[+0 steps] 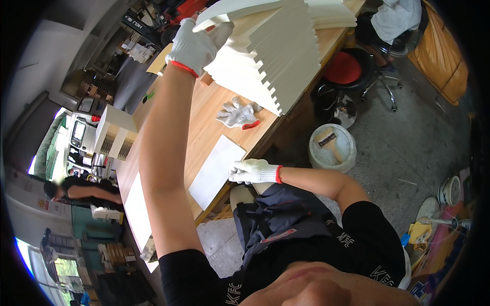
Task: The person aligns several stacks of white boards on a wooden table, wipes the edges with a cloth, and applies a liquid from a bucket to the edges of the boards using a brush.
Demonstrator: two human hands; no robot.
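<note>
Reaching to the far end of the wooden table, my left hand, in a white knit glove with a red cuff, is closed on the edge of a raised white sheet. The sheet bows upward above a large stack of white sheets with stepped, uneven edges. Close to my body, my gloved right hand is held at the table's near edge with curled fingers; what they hold, if anything, is hidden. Beside it a white sheet lies flat. A spare white glove rests between that sheet and the stack.
The wooden table carries a block of stacked pieces at its left edge. A white bucket with a brush across it stands right of the table, near a red-seated stool. Another person is at the left.
</note>
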